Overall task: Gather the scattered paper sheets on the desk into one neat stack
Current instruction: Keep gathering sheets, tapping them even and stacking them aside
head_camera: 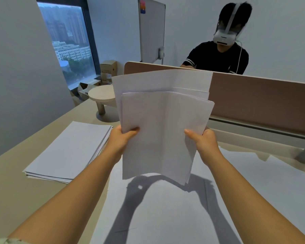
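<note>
This is an office. A beige desk [11, 191] carries stacked paper [69, 150], and a brown partition screen [253, 97] divides it from a facing seat where a person [218, 57] sits. A whiteboard [151, 30] stands at upper centre; the window [67, 41] at upper left overlooks city towers.

Whiteboard [151, 30], partition [253, 97], cardboard boxes [108, 70].

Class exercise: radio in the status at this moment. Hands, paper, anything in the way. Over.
Left hand and right hand grip the bundle, upright above the desk, edges uneven. Stack lies left; loose sheets remain below. Nothing in the way.
</note>
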Motion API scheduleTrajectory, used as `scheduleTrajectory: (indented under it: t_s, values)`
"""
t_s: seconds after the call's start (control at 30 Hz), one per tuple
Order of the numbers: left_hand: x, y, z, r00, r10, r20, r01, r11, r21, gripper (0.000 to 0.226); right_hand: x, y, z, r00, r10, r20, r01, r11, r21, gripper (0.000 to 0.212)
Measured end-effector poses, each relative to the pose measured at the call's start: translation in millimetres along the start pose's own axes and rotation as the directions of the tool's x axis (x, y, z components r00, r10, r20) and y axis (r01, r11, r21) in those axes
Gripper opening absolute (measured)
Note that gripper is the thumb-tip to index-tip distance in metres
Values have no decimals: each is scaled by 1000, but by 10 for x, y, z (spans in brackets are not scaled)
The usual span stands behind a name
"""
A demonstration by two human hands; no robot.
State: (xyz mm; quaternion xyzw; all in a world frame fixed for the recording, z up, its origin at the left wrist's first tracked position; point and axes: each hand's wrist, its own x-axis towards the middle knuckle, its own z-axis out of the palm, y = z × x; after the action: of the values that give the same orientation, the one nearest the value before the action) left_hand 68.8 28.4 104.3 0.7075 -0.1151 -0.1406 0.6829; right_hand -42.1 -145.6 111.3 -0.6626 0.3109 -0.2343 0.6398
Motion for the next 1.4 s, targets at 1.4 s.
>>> scheduleTrajectory:
  t_s: [1.4]
  values:
    - [128, -785, -154, 949, -257, 180, 244, 965, 96, 38, 39, 619, 80, 964, 256, 74, -250, 965, -77, 26]
